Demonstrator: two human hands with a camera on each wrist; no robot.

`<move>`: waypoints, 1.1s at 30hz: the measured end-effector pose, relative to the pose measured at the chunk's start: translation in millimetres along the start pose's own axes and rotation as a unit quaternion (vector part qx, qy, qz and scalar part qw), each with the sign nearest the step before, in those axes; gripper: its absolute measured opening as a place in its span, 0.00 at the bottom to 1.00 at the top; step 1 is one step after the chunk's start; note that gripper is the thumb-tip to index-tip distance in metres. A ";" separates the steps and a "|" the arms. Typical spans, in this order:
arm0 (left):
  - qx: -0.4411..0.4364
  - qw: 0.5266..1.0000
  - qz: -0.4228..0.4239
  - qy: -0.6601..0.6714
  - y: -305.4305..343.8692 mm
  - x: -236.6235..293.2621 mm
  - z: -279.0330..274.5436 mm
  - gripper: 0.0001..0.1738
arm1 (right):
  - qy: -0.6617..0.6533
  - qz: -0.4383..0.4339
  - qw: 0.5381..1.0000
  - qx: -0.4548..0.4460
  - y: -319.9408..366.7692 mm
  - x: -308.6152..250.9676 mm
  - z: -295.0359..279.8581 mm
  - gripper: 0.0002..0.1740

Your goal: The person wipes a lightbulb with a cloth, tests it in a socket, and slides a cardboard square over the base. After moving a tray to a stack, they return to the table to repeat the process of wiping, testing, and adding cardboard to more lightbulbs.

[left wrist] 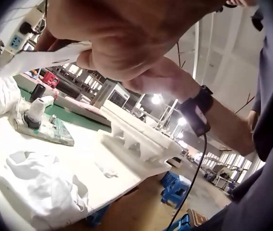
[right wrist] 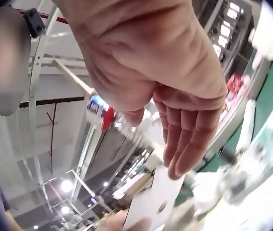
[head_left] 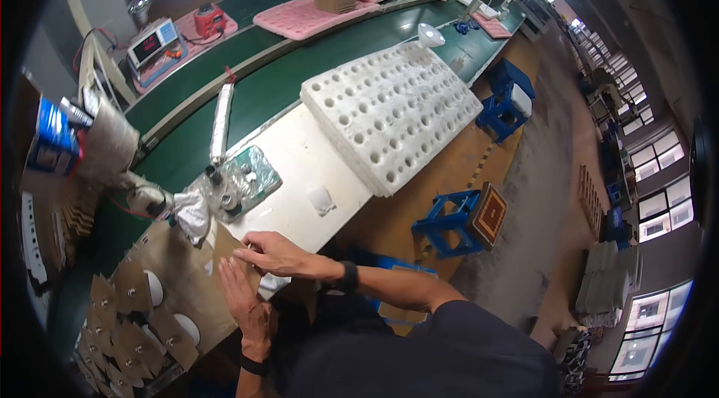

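In the head view my left hand (head_left: 246,302) lies with extended fingers along a brown cardboard piece (head_left: 225,243). The right wrist view shows the piece's pale side (right wrist: 148,204) with a small hole, gripped by the left hand's fingers and thumb at its lower edge. My right hand (head_left: 278,254) is at the other edge; its fingers (right wrist: 187,139) reach down to the piece's upper corner, the thumb apart from them. In the left wrist view the left hand (left wrist: 126,41) fills the top, beside a pale sheet edge (left wrist: 45,58). Its fingertips are hidden there.
Several brown cards with white round parts (head_left: 135,289) stand at lower left. A white foam tray with holes (head_left: 393,113) lies on the white table (head_left: 288,166). Near the hands are a plastic-wrapped fixture (head_left: 243,181) and a white cloth (head_left: 192,216). Blue stools (head_left: 442,226) stand at right.
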State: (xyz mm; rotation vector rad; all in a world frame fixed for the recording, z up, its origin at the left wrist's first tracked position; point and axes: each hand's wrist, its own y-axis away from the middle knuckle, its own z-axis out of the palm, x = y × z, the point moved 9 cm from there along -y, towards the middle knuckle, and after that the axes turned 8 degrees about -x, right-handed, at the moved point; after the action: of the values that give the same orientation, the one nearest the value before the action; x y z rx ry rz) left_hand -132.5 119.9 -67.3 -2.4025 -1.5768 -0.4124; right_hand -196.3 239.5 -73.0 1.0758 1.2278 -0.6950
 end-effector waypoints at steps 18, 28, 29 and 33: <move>-0.125 0.975 -0.139 0.122 -106.0 47.0 97.1 0.47 | 0.407 0.233 0.763 0.445 49.6 -7.6 -848.9 0.76; -0.117 0.789 -0.179 0.576 -278.7 212.2 162.9 0.53 | 0.584 0.203 0.710 0.336 23.3 -33.2 -792.9 0.56; -0.110 0.782 -0.190 0.584 -279.1 212.0 159.7 0.51 | 0.581 0.209 0.710 0.339 33.7 -32.9 -792.2 0.56; -0.078 0.758 -0.216 0.610 -274.8 209.5 174.5 0.49 | 0.453 -0.006 0.798 0.396 57.6 -72.3 -822.8 0.44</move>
State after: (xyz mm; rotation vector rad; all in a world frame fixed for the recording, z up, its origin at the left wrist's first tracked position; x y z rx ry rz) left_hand -287.9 466.4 -142.6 -1.1263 -1.3191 -1.7736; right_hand -485.3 1008.9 26.6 2.2825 1.7937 -0.7386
